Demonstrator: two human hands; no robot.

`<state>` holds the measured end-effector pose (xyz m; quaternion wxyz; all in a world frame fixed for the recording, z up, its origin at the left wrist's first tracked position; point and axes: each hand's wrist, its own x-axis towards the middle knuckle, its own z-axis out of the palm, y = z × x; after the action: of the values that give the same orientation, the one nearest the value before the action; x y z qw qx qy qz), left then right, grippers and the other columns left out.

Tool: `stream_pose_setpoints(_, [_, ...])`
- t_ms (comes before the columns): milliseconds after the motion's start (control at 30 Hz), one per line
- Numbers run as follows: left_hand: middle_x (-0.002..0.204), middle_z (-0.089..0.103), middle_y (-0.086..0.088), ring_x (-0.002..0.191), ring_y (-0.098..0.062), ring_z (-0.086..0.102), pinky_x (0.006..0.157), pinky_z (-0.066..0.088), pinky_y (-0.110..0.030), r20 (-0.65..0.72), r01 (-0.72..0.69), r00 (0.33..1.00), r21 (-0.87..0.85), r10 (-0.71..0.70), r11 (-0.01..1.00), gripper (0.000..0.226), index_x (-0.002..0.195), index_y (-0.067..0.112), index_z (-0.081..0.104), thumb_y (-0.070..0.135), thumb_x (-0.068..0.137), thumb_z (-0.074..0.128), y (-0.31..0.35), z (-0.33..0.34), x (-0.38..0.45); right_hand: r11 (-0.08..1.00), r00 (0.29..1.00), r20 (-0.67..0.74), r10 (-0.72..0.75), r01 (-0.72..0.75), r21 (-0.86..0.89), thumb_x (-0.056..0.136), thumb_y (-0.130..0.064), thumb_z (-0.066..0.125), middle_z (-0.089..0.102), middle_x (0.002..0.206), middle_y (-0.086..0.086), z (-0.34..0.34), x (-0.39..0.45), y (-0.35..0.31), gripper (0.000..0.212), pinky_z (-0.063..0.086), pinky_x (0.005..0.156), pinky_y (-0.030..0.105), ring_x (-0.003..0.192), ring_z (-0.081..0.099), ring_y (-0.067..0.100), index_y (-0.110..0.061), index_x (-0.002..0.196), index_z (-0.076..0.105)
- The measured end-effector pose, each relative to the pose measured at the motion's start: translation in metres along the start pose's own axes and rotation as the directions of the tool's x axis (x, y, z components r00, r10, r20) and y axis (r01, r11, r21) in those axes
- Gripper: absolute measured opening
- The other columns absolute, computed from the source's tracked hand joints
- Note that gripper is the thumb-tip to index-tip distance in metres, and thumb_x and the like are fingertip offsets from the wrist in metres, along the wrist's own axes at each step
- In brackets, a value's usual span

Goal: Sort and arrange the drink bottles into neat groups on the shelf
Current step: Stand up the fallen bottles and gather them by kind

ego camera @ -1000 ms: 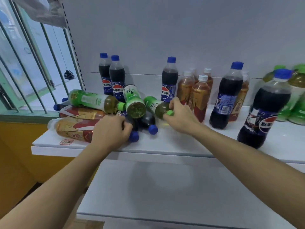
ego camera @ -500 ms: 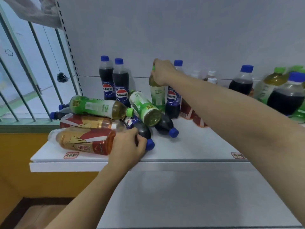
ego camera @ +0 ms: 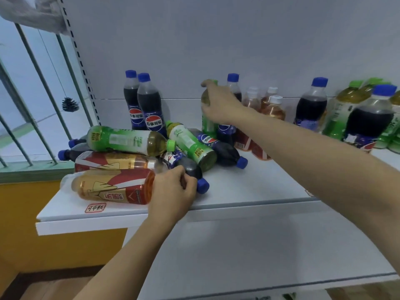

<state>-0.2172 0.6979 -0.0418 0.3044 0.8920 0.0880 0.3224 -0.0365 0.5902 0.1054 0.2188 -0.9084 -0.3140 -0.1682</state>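
A heap of lying bottles fills the left of the white shelf (ego camera: 249, 191): green tea bottles (ego camera: 127, 140), red-label tea bottles (ego camera: 112, 188) and cola bottles. My left hand (ego camera: 173, 191) is shut on a lying cola bottle (ego camera: 190, 169) with a blue cap at the heap's front. My right hand (ego camera: 218, 102) grips an upright green tea bottle (ego camera: 206, 122) near the back wall, next to a standing cola bottle (ego camera: 232, 83). Two cola bottles (ego camera: 149, 107) stand upright at the back left.
Amber tea bottles (ego camera: 270, 105) stand behind my right arm. Further right stand cola bottles (ego camera: 311, 105) and green tea bottles (ego camera: 346, 105). A lower shelf (ego camera: 238, 267) juts out below. A barred window (ego camera: 32, 105) is on the left.
My right hand picked a green tea bottle out of the heap, carried it to the back and stood it upright. My left hand stayed at the heap's front and closed on the cola bottle.
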Motion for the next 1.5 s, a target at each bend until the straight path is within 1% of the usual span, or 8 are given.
stream_pose_setpoints(133, [0.058,0.056,-0.001,0.055,-0.014,0.054,0.052,0.048,-0.035,0.013,-0.016,1.0,-0.02,0.016,1.0,0.026,0.067,0.015,0.054,0.021,0.092,0.058,0.002,-0.002,0.0,0.998,1.0,0.003,-0.029,0.029,-0.047,0.094,-0.03,0.061,0.061,0.116,0.002,0.025,-0.06,0.015,0.032,0.049,0.082,0.036,0.101,0.061,0.024,-0.02,0.123,0.054])
stream_pose_setpoints(300, [0.056,0.055,0.001,0.054,-0.012,0.052,0.052,0.045,-0.033,0.017,-0.052,0.998,-0.047,0.053,0.998,0.026,0.066,0.015,0.055,0.021,0.092,0.058,-0.001,-0.002,-0.001,0.981,0.982,0.059,0.181,-0.176,-0.076,0.095,-0.05,0.057,0.054,0.113,0.002,0.048,-0.121,0.048,0.041,0.047,0.077,0.038,0.095,0.056,0.023,-0.03,0.126,0.04])
stream_pose_setpoints(500, [0.055,0.052,0.0,0.052,-0.012,0.048,0.049,0.039,-0.032,-0.013,-0.071,0.997,-0.04,0.07,0.997,0.027,0.064,0.011,0.052,0.019,0.09,0.058,-0.005,0.0,0.0,0.96,0.961,0.13,0.244,-0.258,0.109,0.101,-0.035,0.056,0.06,0.112,0.007,0.04,-0.143,0.055,0.038,0.05,0.086,0.046,0.097,0.061,0.029,-0.027,0.131,0.034])
stream_pose_setpoints(733, [0.054,0.046,0.006,0.052,-0.008,0.045,0.05,0.03,-0.025,-0.026,-0.067,0.997,-0.015,0.067,0.998,0.031,0.061,0.021,0.044,0.02,0.09,0.056,-0.002,0.0,-0.003,0.977,0.979,-0.122,0.165,-0.145,0.158,0.102,-0.038,0.056,0.054,0.088,-0.008,-0.037,-0.117,0.038,0.022,0.041,0.062,0.011,0.075,0.054,0.003,-0.021,0.112,0.045])
stream_pose_setpoints(1033, [0.062,0.058,-0.005,0.058,-0.018,0.056,0.055,0.052,-0.035,0.001,0.061,0.998,0.083,-0.062,0.995,0.027,0.067,0.014,0.056,0.023,0.093,0.057,0.007,-0.001,-0.005,0.98,0.979,0.037,0.199,-0.2,0.008,0.1,-0.043,0.057,0.066,0.108,0.011,-0.087,-0.034,0.02,0.038,0.052,0.077,0.038,0.083,0.059,0.021,-0.009,0.117,0.06])
stream_pose_setpoints(1167, [0.065,0.058,-0.005,0.06,-0.017,0.056,0.055,0.049,-0.033,0.011,0.078,0.997,0.115,-0.08,0.99,0.028,0.067,0.017,0.054,0.025,0.094,0.055,0.009,-0.001,-0.005,0.98,0.975,0.093,0.2,-0.197,-0.036,0.098,-0.047,0.061,0.069,0.095,0.01,-0.092,-0.024,0.018,0.04,0.046,0.057,0.028,0.064,0.059,0.017,-0.008,0.11,0.062])
stream_pose_setpoints(1400, [0.067,0.058,-0.004,0.062,-0.016,0.056,0.057,0.051,-0.033,0.001,0.1,0.995,0.167,-0.102,0.981,0.027,0.07,0.018,0.055,0.029,0.095,0.054,0.014,0.0,-0.008,0.977,0.976,0.028,0.215,-0.214,-0.015,0.096,-0.052,0.06,0.06,0.119,0.009,-0.086,-0.039,0.029,0.051,0.055,0.086,0.041,0.097,0.06,0.026,-0.015,0.13,0.05])
stream_pose_setpoints(1500, [0.066,0.059,-0.005,0.062,-0.018,0.058,0.061,0.056,-0.038,-0.009,0.1,0.995,0.187,-0.1,0.977,0.028,0.069,0.016,0.056,0.03,0.094,0.053,0.014,0.0,-0.008,0.926,0.979,-0.202,0.003,-0.079,-0.369,0.093,-0.05,0.056,0.047,0.133,0.014,-0.081,-0.051,0.025,0.059,0.049,0.09,0.046,0.117,0.049,0.033,-0.021,0.142,0.04])
